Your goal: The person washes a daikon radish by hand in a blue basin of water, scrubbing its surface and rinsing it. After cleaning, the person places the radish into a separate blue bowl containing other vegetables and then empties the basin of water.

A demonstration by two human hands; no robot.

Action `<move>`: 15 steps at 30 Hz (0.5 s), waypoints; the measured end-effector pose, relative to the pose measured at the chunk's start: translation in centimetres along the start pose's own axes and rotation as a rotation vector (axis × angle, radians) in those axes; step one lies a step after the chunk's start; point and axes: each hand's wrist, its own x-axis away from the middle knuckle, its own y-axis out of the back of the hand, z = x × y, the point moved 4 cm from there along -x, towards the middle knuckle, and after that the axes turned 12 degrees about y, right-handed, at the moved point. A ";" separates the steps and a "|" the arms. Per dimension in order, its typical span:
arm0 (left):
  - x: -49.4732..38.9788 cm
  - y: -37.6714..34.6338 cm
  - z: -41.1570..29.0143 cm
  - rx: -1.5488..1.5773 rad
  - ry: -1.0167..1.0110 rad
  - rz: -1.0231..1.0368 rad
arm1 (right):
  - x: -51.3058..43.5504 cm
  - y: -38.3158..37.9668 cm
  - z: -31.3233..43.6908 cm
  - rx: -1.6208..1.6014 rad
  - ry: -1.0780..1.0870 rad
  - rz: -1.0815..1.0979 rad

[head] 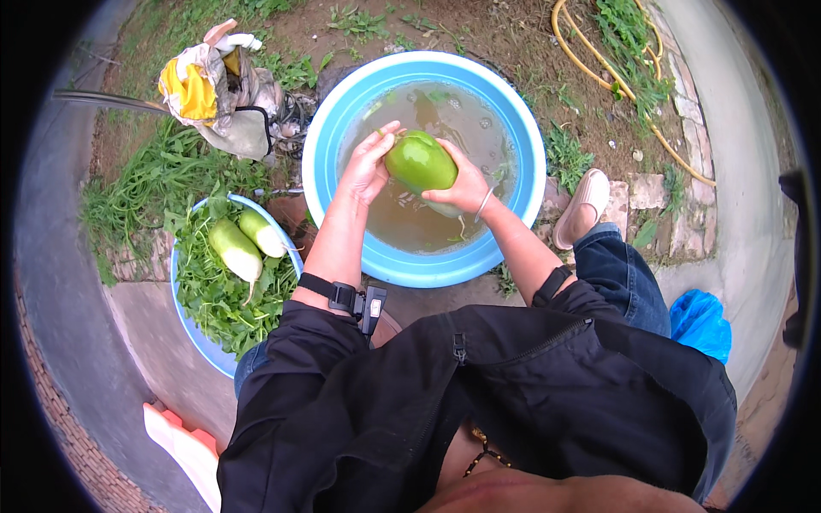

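Both my hands are over a round blue plastic basin [423,276] of murky brown water [417,227]. My right hand [465,183] wraps the side of a large wet green radish [420,160], its pale root end pointing down towards me. At the radish's leaf end, my left hand [369,163] has its thumb and fingers against it, with small green bits at the fingertips. Bubbles and a few leaf scraps float on the water. Left of the basin, two more green-and-white radishes [235,250] lie on leafy greens [211,308] in a smaller blue tub [221,363].
A cloth-like bundle with yellow fabric [189,90] stands at the upper left beside weeds. A yellow hose [593,48] curves across soil at the upper right. A blue plastic bag [700,326] lies by my right leg; a pink plastic object [183,449] is at lower left.
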 end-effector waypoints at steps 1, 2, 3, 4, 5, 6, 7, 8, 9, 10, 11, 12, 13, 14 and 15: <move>-0.2 0.8 0.5 0.061 -0.031 0.078 | 0.0 0.2 -0.4 -0.141 -0.079 -0.045; -0.7 1.9 1.5 0.120 0.002 0.057 | 0.0 0.2 -0.5 -0.315 -0.065 -0.085; -1.3 3.5 2.5 0.107 0.019 -0.067 | -0.3 0.4 -0.7 -0.326 -0.067 -0.123; -1.7 5.2 3.7 0.093 0.040 -0.190 | -0.5 0.7 -0.9 -0.336 -0.071 -0.163; -2.1 6.9 4.8 0.077 0.050 -0.296 | -0.7 0.8 -1.2 -0.354 -0.078 -0.202; -2.0 8.9 5.8 0.011 0.080 -0.522 | -0.6 1.6 -1.4 -0.273 -0.044 -0.203; -2.0 10.7 6.6 -0.064 0.105 -0.730 | -0.5 2.2 -1.8 -0.154 -0.085 -0.217; -1.9 11.9 7.2 -0.124 0.089 -0.808 | -0.5 2.6 -2.2 -0.047 -0.090 -0.227; -1.8 12.6 7.7 -0.188 0.084 -0.887 | -0.3 3.0 -2.6 0.059 -0.105 -0.236; -1.7 13.1 8.1 -0.238 0.101 -1.005 | 0.1 3.3 -2.9 0.103 -0.105 -0.238; -2.3 12.8 8.6 -0.053 0.114 -0.843 | 0.5 3.5 -3.4 0.139 -0.143 -0.233; -2.8 11.9 9.1 0.143 0.147 -0.715 | 0.8 3.4 -3.9 0.171 -0.173 -0.231; -3.2 10.6 9.3 0.334 0.198 -0.587 | 1.1 3.4 -4.3 0.206 -0.211 -0.234; -3.5 8.8 8.8 0.382 0.137 -0.423 | 1.3 3.2 -4.6 0.201 -0.206 -0.226; -3.5 6.9 8.2 0.428 0.107 -0.269 | 1.3 3.1 -4.8 0.197 -0.209 -0.225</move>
